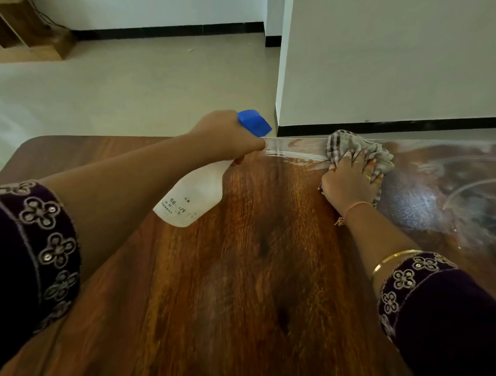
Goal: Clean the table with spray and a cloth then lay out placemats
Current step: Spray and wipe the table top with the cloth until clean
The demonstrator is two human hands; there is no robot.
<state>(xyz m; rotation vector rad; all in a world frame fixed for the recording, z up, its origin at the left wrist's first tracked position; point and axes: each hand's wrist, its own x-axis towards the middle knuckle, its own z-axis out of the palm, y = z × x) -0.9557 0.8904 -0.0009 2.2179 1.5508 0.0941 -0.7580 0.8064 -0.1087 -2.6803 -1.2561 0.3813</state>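
- table [245, 273]: wooden top, fills the near half of your view. the far right part carries wet smears and curved wipe marks. the middle and left show plain grain with no sheen.
- spray bottle [193, 196]: white body, blue trigger head. your left hand [227, 134] holds it clear of the table, fingers curled round the neck, with the nozzle aimed at the far edge just beside the cloth.
- cloth [344, 143]: checked and bunched, lying at the far right edge. your right hand [351, 177] presses it to the wood with fingers spread flat.
- placemats: none in view.
- progress, as a judgement: you are mid-clean. the right portion looks sprayed and partly wiped, with streaks yet to be cleared. the middle and left look untreated. laying the placemats is not yet begun.
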